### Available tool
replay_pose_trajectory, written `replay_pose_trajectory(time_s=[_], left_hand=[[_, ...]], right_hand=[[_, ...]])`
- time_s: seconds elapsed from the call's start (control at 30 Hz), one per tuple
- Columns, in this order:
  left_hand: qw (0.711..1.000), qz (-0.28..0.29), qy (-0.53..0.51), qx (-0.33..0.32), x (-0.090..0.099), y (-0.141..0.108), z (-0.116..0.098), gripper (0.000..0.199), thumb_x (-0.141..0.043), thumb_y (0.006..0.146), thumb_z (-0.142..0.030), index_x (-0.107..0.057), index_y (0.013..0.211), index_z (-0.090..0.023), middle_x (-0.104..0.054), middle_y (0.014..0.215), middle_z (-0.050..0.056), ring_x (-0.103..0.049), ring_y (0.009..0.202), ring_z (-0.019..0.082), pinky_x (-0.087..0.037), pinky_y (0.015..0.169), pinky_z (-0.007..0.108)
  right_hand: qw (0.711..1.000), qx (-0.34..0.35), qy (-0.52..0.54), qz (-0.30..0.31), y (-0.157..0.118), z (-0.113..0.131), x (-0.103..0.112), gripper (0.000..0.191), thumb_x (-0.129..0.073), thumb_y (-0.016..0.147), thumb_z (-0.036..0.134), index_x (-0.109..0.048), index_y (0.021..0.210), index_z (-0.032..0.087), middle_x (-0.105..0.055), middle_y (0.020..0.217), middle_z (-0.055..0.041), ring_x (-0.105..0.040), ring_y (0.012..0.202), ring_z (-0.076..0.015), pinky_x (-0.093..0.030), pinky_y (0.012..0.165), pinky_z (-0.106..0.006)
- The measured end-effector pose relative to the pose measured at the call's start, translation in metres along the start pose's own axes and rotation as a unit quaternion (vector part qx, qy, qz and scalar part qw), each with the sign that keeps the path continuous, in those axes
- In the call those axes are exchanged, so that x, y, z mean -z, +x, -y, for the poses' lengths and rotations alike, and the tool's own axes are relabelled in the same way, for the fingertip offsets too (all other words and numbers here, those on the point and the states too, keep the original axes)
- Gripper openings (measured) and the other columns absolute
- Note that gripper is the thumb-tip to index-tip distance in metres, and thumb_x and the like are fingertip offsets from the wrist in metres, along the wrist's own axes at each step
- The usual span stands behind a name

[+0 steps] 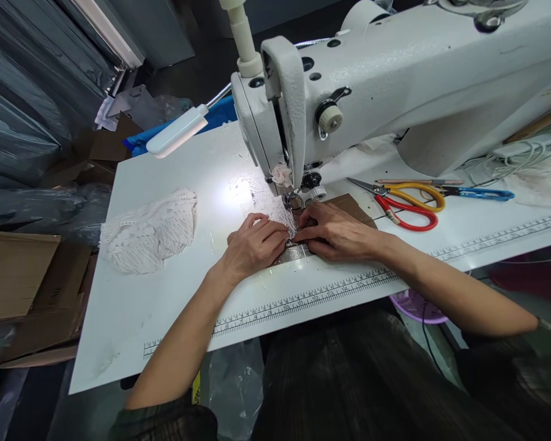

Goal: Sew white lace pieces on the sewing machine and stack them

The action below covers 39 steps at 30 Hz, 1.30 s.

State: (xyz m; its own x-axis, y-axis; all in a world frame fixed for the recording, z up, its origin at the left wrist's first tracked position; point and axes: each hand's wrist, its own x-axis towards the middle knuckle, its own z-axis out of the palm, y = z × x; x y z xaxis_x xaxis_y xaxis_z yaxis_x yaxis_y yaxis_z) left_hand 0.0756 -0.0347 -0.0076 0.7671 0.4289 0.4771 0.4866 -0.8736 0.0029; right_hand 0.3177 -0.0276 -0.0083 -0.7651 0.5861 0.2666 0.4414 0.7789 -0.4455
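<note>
A strip of white lace (280,207) lies under the needle area of the white sewing machine (284,122). My left hand (259,242) is closed, its fingers pressed together on the lace just in front and to the left of the presser foot (294,201). From the other side, my right hand (335,231) pinches the lace edge, thumb and index finger close to the left fingertips. The exact grip is partly hidden by the fingers. Below both hands is a shiny metal plate (297,252), with a brown board (349,208) showing behind the right hand.
A bunched pile of white lace (151,233) lies on the left of the white table (119,343). Red-and-yellow-handled scissors (411,208) and a blue-handled tool (480,193) lie to the right. A lamp (179,130) lights the work. A printed ruler (303,300) runs along the front edge.
</note>
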Motion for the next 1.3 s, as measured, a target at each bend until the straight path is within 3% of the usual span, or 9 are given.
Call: replay_pose_trajectory(time_s=[0.13, 0.2, 0.3, 0.4, 0.57, 0.8, 1.03, 1.3], left_hand=[[0.999, -0.023, -0.018, 0.019, -0.006, -0.001, -0.002, 0.006, -0.061, 0.094, -0.013, -0.065, 0.096, -0.017, -0.077, 0.095, 0.005, -0.070, 0.083, 0.017, -0.057, 0.079, 0.036], [0.998, -0.030, -0.031, 0.042, -0.008, -0.002, -0.005, 0.006, -0.062, 0.094, -0.014, -0.066, 0.098, -0.016, -0.076, 0.094, 0.006, -0.071, 0.084, 0.018, -0.057, 0.076, 0.035], [0.997, -0.026, -0.043, 0.063, -0.007, -0.003, -0.006, 0.006, -0.062, 0.094, -0.014, -0.066, 0.097, -0.016, -0.076, 0.094, 0.005, -0.071, 0.086, 0.018, -0.057, 0.077, 0.035], [0.998, -0.023, -0.037, 0.050, -0.006, -0.002, -0.006, 0.006, -0.063, 0.093, -0.014, -0.067, 0.093, -0.018, -0.076, 0.096, 0.004, -0.070, 0.087, 0.018, -0.056, 0.081, 0.037], [0.999, -0.016, 0.014, 0.025, -0.002, -0.001, -0.005, 0.009, -0.064, 0.093, -0.014, -0.070, 0.093, -0.021, -0.075, 0.103, 0.005, -0.070, 0.087, 0.018, -0.053, 0.085, 0.043], [0.999, -0.024, 0.022, 0.002, 0.000, 0.002, -0.008, 0.008, -0.066, 0.092, -0.011, -0.069, 0.093, -0.018, -0.076, 0.094, 0.004, -0.065, 0.074, 0.015, -0.049, 0.068, 0.033], [0.999, -0.013, 0.034, -0.009, 0.000, 0.003, -0.010, 0.010, -0.065, 0.092, -0.010, -0.068, 0.095, -0.018, -0.077, 0.094, 0.004, -0.066, 0.077, 0.017, -0.051, 0.072, 0.034], [0.996, -0.027, 0.084, -0.025, 0.000, 0.001, -0.009, 0.014, -0.068, 0.090, -0.011, -0.068, 0.099, -0.021, -0.077, 0.099, 0.006, -0.067, 0.079, 0.019, -0.050, 0.073, 0.038]], right_hand=[[0.998, -0.007, 0.034, 0.050, 0.007, -0.003, 0.015, 0.031, -0.057, 0.088, 0.019, -0.078, 0.109, 0.026, -0.068, 0.111, -0.0093, -0.059, 0.105, -0.0254, -0.046, 0.095, -0.041], [0.995, -0.015, 0.060, 0.082, 0.015, -0.009, 0.025, 0.034, -0.056, 0.087, 0.018, -0.077, 0.114, 0.025, -0.069, 0.111, -0.0080, -0.062, 0.099, -0.0225, -0.048, 0.091, -0.036], [0.994, -0.067, 0.032, 0.082, 0.024, -0.021, 0.032, 0.039, -0.056, 0.089, 0.022, -0.073, 0.124, 0.022, -0.071, 0.108, -0.0092, -0.063, 0.088, -0.0212, -0.048, 0.080, -0.033], [0.995, -0.089, -0.010, 0.049, 0.023, -0.028, 0.023, 0.044, -0.056, 0.089, 0.025, -0.069, 0.131, 0.024, -0.068, 0.114, -0.0098, -0.062, 0.087, -0.0207, -0.045, 0.075, -0.031], [0.997, -0.054, -0.054, 0.018, 0.016, -0.030, 0.005, 0.044, -0.053, 0.089, 0.021, -0.071, 0.130, 0.026, -0.067, 0.115, -0.0109, -0.059, 0.088, -0.0213, -0.043, 0.075, -0.032], [0.997, -0.042, -0.066, 0.010, 0.016, -0.032, 0.004, 0.042, -0.052, 0.091, 0.020, -0.072, 0.128, 0.023, -0.067, 0.109, -0.0120, -0.057, 0.085, -0.0212, -0.042, 0.076, -0.033], [0.998, -0.025, -0.058, -0.019, 0.014, -0.035, -0.003, 0.040, -0.052, 0.091, 0.021, -0.073, 0.126, 0.021, -0.065, 0.111, -0.0130, -0.055, 0.088, -0.0214, -0.042, 0.078, -0.034], [0.999, -0.017, -0.046, -0.020, 0.013, -0.033, 0.000, 0.041, -0.052, 0.089, 0.020, -0.075, 0.123, 0.026, -0.064, 0.108, -0.0108, -0.052, 0.088, -0.0210, -0.041, 0.078, -0.033]])
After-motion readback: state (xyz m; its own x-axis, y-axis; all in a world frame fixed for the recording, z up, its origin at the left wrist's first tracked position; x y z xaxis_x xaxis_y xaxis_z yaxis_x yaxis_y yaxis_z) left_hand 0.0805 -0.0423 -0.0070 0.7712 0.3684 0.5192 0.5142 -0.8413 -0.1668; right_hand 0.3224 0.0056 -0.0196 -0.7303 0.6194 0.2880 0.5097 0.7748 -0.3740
